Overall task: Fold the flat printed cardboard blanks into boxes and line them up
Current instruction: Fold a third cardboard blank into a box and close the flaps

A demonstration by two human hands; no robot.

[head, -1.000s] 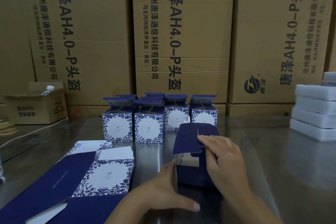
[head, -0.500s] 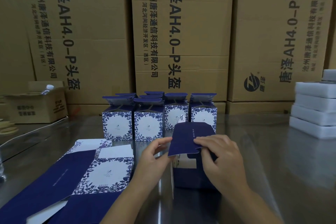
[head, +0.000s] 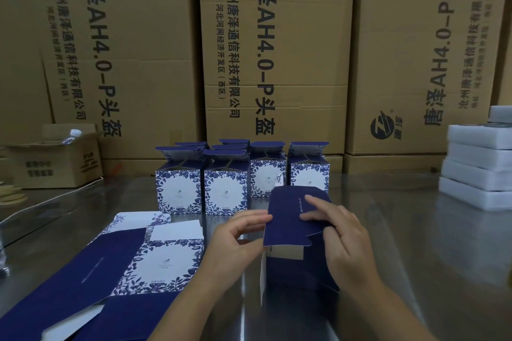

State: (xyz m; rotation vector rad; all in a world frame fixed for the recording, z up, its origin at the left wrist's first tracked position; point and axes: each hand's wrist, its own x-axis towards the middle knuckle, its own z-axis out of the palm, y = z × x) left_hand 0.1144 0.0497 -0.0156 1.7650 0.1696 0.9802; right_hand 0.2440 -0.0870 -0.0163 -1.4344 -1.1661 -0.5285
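Left hand [head: 235,232], which lay flat on the table [head: 401,230] a second ago, has risen. Its loosely curved fingertips now meet the left edge of the navy flap [head: 285,213]. Whether they pinch that edge or only steady it cannot be told. Right hand [head: 343,232] has moved from the flap's corner onto its upper face and presses there with fairly straight fingers, thumb hidden.

The flap is bent forward over the open end of the half-formed box [head: 293,271], which stands on the table directly before the person. Judgement: this end is being closed and the tuck is not yet made.

Finished boxes [head: 225,191] stand in rows just behind it. Flat blanks [head: 155,263] lie to the left. White foam slabs [head: 476,171] are stacked well to the right.
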